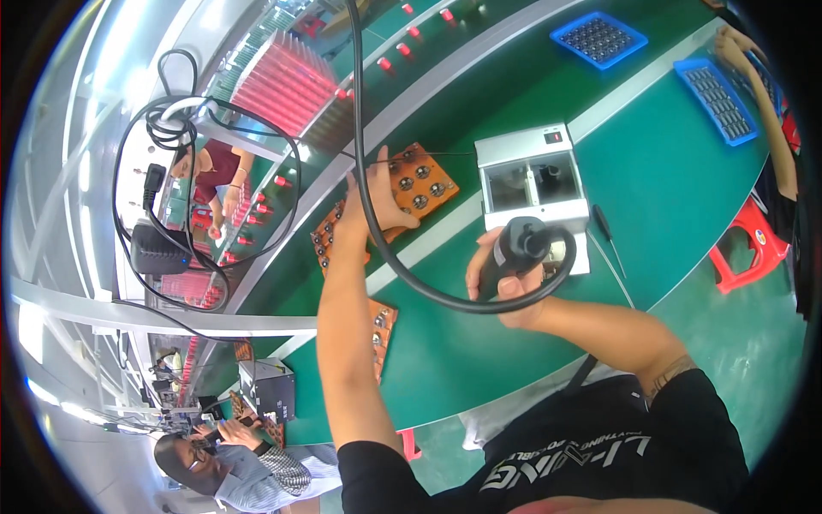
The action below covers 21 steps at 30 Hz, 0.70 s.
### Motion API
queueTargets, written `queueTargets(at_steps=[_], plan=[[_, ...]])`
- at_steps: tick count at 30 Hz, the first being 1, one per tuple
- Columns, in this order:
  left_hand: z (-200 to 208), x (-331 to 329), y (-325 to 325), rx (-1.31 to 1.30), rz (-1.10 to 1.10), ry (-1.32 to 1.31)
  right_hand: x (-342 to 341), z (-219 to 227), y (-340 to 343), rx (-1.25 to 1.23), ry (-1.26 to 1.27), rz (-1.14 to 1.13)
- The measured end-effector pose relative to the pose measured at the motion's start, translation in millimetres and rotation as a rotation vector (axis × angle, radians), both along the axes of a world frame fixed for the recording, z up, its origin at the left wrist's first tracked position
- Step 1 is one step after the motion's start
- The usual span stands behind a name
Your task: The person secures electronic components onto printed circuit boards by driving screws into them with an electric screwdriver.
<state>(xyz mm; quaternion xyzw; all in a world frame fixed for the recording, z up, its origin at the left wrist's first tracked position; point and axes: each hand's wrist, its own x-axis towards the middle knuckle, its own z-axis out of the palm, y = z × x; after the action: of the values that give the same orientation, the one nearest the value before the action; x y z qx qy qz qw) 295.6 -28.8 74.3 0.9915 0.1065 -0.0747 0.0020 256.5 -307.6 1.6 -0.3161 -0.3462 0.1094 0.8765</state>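
My left hand (377, 201) lies over an orange fixture board (441, 199) with round metal parts set in it. Its fingers are stretched and the thumb spreads to the right; part of the board is hidden under it. My right hand (514, 287) is wrapped round a black electric screwdriver (521, 244), whose thick black cable (411, 276) loops up past my left hand. The driver is in front of a white screw feeder (533, 150) with a clear window. Its tip is hidden.
A black-handled screwdriver (602, 221) lies right of the feeder. Another orange board (383, 336) is beside my left forearm. Blue trays of parts (642, 41) stand far right. Coworkers sit left and right; a red stool (749, 248) is at right. Coiled cables hang at left.
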Motion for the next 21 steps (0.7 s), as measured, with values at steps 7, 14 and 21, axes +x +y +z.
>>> queueTargets(at_steps=[7,14,21], plan=[[37.0,-98.2,-43.3,-0.059,-0.028,-0.099,-5.1,10.1,6.8,0.007,0.172,-0.097],[19.1,-166.8,-92.0,-0.131,0.024,-0.085,1.0,27.7,-0.2,-0.032,0.061,-0.152],[-18.3,-193.0,-121.4,-0.230,-0.017,-0.139,30.9,75.2,-45.5,-0.259,-0.069,-0.385]])
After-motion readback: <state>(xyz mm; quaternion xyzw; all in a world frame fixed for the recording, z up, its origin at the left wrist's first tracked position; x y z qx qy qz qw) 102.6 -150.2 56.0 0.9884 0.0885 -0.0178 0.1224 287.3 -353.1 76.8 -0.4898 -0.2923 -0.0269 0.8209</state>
